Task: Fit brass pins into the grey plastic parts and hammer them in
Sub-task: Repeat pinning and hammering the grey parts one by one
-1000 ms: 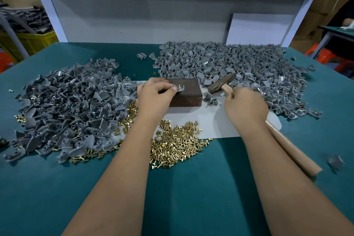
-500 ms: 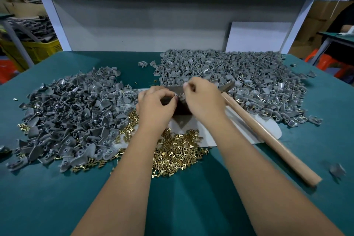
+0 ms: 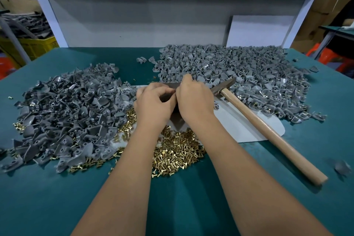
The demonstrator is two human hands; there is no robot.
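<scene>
My left hand [image 3: 155,103] and my right hand [image 3: 193,99] meet, fingers curled, over a dark metal block [image 3: 172,86] on a white sheet [image 3: 239,126]. Their fingertips pinch a small grey plastic part between them; the hands hide most of it and of the block. The wooden-handled hammer [image 3: 268,132] lies free on the sheet to the right, with its head [image 3: 224,85] beside the block. A heap of loose brass pins [image 3: 178,155] lies under my wrists. One pile of grey plastic parts [image 3: 67,113] is on the left, another pile of grey parts [image 3: 239,71] at the back right.
The green table mat [image 3: 57,197] runs to the near edge. A single grey part [image 3: 342,166] lies near the hammer's handle end. A white panel [image 3: 258,30] leans against the back wall. A yellow crate [image 3: 32,46] stands off the table at left.
My right hand let go of the hammer and moved left to the block, joining my left hand. The hammer now lies on the sheet.
</scene>
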